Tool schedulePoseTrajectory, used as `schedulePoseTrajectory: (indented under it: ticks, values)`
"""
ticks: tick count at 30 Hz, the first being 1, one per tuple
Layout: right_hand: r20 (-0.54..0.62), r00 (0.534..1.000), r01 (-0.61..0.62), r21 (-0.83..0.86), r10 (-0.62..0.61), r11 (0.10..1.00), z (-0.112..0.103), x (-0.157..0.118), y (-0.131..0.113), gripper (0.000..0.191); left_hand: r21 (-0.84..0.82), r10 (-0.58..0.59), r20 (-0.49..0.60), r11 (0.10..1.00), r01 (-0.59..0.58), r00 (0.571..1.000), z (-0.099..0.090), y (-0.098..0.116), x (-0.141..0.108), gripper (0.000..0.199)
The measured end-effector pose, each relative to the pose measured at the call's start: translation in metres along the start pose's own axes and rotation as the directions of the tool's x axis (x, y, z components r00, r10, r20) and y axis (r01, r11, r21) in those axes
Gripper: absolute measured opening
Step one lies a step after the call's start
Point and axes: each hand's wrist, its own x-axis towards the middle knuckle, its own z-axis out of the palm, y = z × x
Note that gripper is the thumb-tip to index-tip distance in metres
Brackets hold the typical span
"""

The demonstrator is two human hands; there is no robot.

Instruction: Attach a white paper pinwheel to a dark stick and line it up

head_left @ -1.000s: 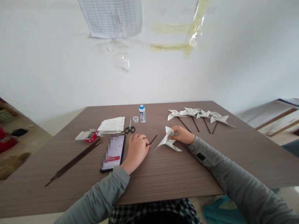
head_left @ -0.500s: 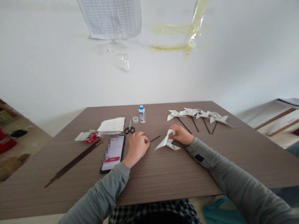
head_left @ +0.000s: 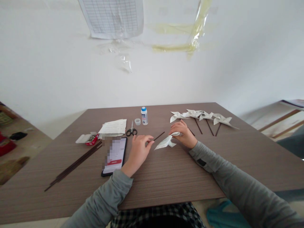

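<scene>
My left hand (head_left: 140, 148) pinches a short dark stick (head_left: 159, 136) between thumb and fingers, its free end slanting up to the right. To the right, my right hand (head_left: 182, 134) grips a white folded paper pinwheel (head_left: 165, 142) by its upper side, held tilted above the table. The stick's tip is close to the pinwheel but apart from it. Several finished paper pinwheels on dark sticks, among them one at the right end (head_left: 221, 119), lie behind my right hand. The stick of the leftmost one is partly covered by that hand.
A phone (head_left: 115, 161) lies left of my left hand, beside a bundle of dark sticks (head_left: 73, 164). Behind are a red box of small pins (head_left: 93, 139), a paper stack (head_left: 113, 127), scissors (head_left: 131, 130), a small clear cap (head_left: 137, 121) and a blue-capped bottle (head_left: 144, 116).
The stick in my left hand has risen slightly off the table. My right hand has tilted the pinwheel flatter and shifted it a little to the left and up.
</scene>
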Motion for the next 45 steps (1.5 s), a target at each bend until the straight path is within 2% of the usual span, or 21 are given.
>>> schedulePoseTrajectory:
  ticks: [4, 7, 20, 33, 39, 45]
  values:
    - [-0.072, 0.986, 0.149, 0.013, -0.147, 0.989, 0.007, -0.001, 0.016, 0.010, 0.014, 0.082, -0.030, 0.997, -0.082, 0.996, 0.000, -0.005, 0.000, 0.025]
    - [-0.074, 0.980, 0.184, 0.002, -0.184, 0.983, 0.010, -0.002, 0.021, 0.011, 0.020, 0.093, -0.047, 0.996, -0.093, 0.995, 0.000, -0.004, -0.001, 0.025]
    - [-0.079, 0.984, 0.160, 0.007, -0.159, 0.987, 0.009, -0.002, 0.017, 0.010, 0.014, 0.056, -0.005, 0.998, -0.056, 0.998, -0.003, 0.005, 0.000, 0.025]
    - [-0.061, 0.988, 0.137, -0.049, -0.140, 0.989, 0.010, -0.002, 0.016, 0.013, -0.005, 0.101, -0.031, 0.995, -0.101, 0.994, 0.001, -0.003, 0.000, 0.025]
    - [-0.066, 0.988, 0.139, -0.045, -0.142, 0.989, 0.012, -0.003, 0.015, 0.022, -0.018, 0.113, -0.030, 0.993, -0.114, 0.993, 0.002, -0.006, 0.001, 0.027]
    - [-0.041, 0.987, 0.156, -0.057, -0.158, 0.986, 0.010, -0.002, 0.011, 0.015, -0.023, 0.081, 0.009, 0.996, -0.081, 0.997, 0.001, -0.003, 0.001, 0.027]
